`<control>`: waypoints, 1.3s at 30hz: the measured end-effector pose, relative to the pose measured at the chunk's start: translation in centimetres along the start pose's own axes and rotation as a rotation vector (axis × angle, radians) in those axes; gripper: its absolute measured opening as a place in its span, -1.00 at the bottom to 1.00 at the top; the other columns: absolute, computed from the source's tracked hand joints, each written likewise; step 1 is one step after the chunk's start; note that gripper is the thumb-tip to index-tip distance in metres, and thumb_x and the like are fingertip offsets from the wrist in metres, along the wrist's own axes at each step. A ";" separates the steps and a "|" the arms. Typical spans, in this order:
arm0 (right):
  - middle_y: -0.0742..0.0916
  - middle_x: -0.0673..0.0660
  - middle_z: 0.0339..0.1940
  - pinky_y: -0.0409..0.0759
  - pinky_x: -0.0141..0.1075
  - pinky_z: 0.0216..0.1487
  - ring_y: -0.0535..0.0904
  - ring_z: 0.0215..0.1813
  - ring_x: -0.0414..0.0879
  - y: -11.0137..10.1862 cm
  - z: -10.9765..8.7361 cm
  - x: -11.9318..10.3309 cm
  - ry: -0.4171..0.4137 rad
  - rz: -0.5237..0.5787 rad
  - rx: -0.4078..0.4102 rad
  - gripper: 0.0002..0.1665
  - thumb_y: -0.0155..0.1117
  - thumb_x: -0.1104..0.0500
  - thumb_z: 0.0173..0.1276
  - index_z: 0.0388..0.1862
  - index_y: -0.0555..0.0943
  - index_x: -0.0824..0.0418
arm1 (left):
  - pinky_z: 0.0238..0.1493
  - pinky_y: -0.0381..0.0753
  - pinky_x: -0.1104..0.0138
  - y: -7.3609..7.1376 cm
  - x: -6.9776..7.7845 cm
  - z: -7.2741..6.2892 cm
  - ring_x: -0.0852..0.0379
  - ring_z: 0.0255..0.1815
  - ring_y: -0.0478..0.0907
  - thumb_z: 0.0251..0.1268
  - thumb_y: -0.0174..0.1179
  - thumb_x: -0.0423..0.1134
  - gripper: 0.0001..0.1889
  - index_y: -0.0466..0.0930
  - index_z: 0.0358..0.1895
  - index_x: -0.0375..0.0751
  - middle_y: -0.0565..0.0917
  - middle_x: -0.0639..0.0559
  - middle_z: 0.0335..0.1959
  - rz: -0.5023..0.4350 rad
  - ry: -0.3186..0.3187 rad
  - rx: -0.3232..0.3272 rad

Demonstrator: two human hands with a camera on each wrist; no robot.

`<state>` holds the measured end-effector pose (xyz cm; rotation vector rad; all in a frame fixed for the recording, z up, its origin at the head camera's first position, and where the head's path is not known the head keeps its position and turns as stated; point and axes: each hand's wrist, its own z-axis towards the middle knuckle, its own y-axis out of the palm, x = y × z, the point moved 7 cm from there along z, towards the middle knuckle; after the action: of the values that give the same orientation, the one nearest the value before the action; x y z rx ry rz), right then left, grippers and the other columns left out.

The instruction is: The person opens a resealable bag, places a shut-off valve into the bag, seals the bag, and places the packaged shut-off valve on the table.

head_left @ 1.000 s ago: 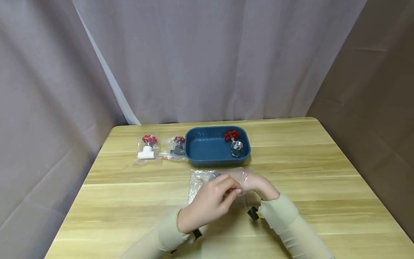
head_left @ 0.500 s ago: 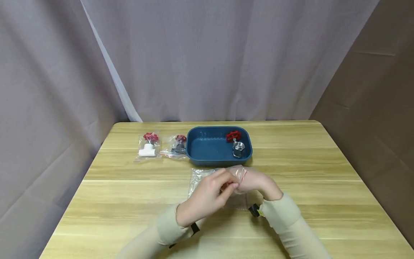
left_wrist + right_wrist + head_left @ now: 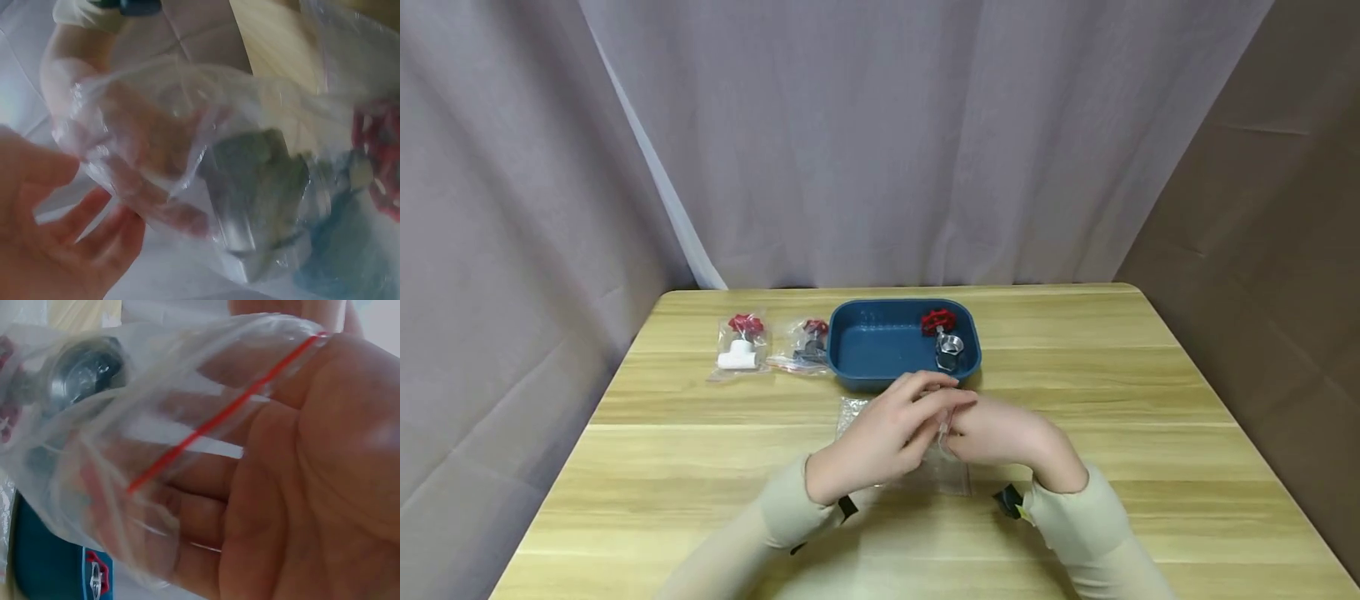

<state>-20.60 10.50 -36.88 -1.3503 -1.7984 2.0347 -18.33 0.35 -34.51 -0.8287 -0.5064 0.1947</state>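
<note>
My right hand [image 3: 1011, 433] reaches into a clear zip bag [image 3: 212, 422] with a red seal strip. Its fingers [image 3: 200, 519] lie fairly straight inside the plastic. A metal valve [image 3: 250, 194] with a red handwheel [image 3: 381, 153] sits within the same bag, near the right fingertips; the blur hides whether they touch it. My left hand [image 3: 880, 433] is beside the bag's mouth, its fingers loosely spread, and seems to touch the bag's edge. In the head view the hands cover the bagged valve.
Behind the hands stands a blue tray [image 3: 880, 384], holding a metal valve [image 3: 949, 352] with a red handwheel. Left of it lie a bagged white valve [image 3: 737, 357] and a bagged grey valve [image 3: 808, 352]. Clear flat plastic [image 3: 951, 479] lies under the hands.
My right hand has drawn slightly right and toward the table's front. The left hand's fingers, pinching the bag's edge before, have loosened and stretched over toward the right hand.
</note>
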 end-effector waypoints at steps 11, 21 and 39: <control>0.51 -0.12 -0.43 0.44 -0.38 -0.36 0.37 -0.47 -0.34 0.0 -1.1 -0.3 -0.046 -0.002 0.106 -0.78 0.04 0.27 0.54 -0.33 0.57 0.09 | 0.01 0.49 0.49 0.2 -2.3 -0.5 0.26 -0.02 0.54 0.52 0.10 -0.32 -0.78 0.65 0.10 -0.11 0.59 0.07 0.06 -0.084 0.008 -0.019; 0.74 -0.13 -0.02 0.62 -0.17 0.04 0.64 0.00 -0.25 -0.9 -4.1 -0.6 -0.145 -0.048 0.437 -0.74 0.18 0.18 0.54 0.09 0.71 0.12 | -0.29 0.47 0.46 -0.8 -5.2 -2.8 0.27 -0.29 0.40 0.53 0.10 -0.34 -0.79 0.64 0.07 -0.07 0.54 0.14 -0.12 -0.145 -0.144 0.051; 0.72 -0.24 -0.17 0.67 -0.25 -0.06 0.67 -0.08 -0.27 -0.3 -4.9 0.9 -0.189 -0.103 0.565 -0.82 0.45 0.23 0.29 -0.18 0.70 -0.02 | 0.00 0.61 0.33 -3.3 -6.4 -5.2 0.23 -0.09 0.59 0.43 0.24 -0.28 -0.89 0.52 -0.11 -0.14 0.57 0.14 -0.20 -0.103 -0.177 -0.074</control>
<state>-18.02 14.75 -36.60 -0.9080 -1.1652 2.4155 -21.34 -7.49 -37.27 -0.8591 -0.7246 0.1561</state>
